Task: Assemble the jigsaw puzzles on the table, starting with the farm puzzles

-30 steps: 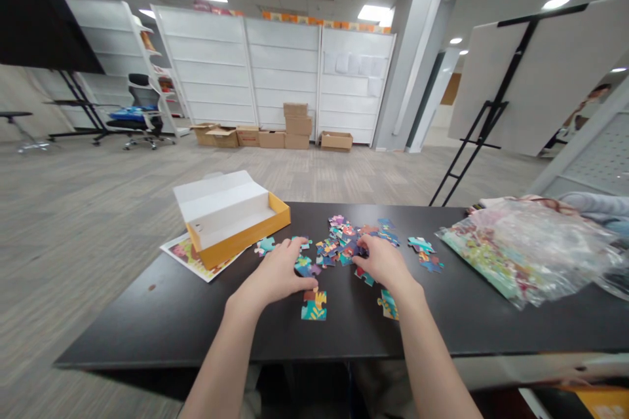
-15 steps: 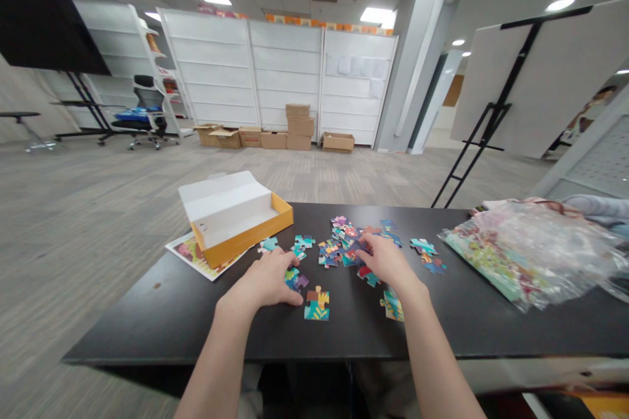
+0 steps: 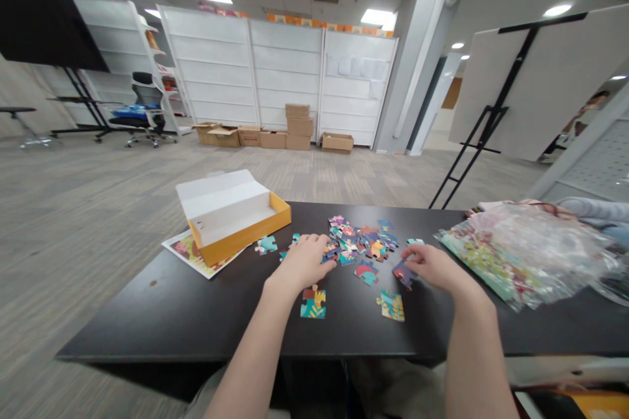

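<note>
My left hand (image 3: 305, 263) is at the left edge of a heap of puzzle pieces (image 3: 348, 236), fingers apart, partly covering some pieces. My right hand (image 3: 432, 265) pinches a dark purple puzzle piece (image 3: 403, 273) at the right of the heap. Between the hands lies a red and teal piece (image 3: 366, 272). Nearer the front edge are a teal piece with yellow leaves (image 3: 313, 302) and another leafy piece (image 3: 392, 306). A teal piece (image 3: 266, 245) lies left of my left hand.
An open yellow box (image 3: 246, 236) rests partly on a colourful picture sheet (image 3: 184, 252) at the left of the black table (image 3: 196, 321). Clear plastic bags (image 3: 535, 249) with printed contents lie at the right. Cardboard boxes (image 3: 299, 127) stand on the floor beyond.
My left hand has moved right, to the heap's edge. My right hand has moved right from the heap and now holds a dark purple piece.
</note>
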### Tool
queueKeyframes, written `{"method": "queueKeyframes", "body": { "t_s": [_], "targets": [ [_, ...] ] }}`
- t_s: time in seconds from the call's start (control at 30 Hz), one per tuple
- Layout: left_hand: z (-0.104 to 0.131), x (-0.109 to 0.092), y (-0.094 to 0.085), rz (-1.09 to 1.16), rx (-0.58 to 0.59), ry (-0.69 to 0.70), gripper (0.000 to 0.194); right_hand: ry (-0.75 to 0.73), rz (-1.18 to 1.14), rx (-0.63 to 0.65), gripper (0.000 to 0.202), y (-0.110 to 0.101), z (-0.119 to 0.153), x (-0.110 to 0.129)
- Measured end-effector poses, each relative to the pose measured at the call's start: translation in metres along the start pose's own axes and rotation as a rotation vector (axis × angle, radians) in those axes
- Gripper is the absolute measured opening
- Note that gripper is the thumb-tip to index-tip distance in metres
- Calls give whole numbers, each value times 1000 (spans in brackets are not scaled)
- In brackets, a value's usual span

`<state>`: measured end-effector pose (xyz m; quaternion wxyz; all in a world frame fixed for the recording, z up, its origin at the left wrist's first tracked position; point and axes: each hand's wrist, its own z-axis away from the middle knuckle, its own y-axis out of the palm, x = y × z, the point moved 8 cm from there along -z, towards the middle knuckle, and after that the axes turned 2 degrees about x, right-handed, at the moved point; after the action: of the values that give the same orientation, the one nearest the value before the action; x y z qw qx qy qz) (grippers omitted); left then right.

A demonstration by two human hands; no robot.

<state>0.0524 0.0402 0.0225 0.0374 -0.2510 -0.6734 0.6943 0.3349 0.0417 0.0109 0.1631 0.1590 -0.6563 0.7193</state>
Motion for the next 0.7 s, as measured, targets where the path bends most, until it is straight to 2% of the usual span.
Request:
{"method": "queueKeyframes", "body": {
  "t_s": [0.13,0.23,0.3,0.43,0.53,0.63,0.7],
  "targets": [
    [-14,-7,9,-26,23,-23,37,85,-11,31,13,5,-1,-22],
    [-19,-8,8,-18,24,-39,33,118,27,-18,16,4,-4,-29],
    [-19,-6,7,-6,19,-47,30,95,59,-87,19,2,-7,-24],
    [-18,-3,7,6,-2,-47,30,-31,81,-166,17,4,-13,3],
    [-14,-3,3,35,-40,-40,36,-73,70,-149,27,15,-18,19],
    [-6,-3,-7,105,-103,-21,37,-72,75,-111,43,27,-22,24],
    [1,-4,-11,182,-108,24,38,-79,87,-95,46,31,-23,25]
  ]
}}
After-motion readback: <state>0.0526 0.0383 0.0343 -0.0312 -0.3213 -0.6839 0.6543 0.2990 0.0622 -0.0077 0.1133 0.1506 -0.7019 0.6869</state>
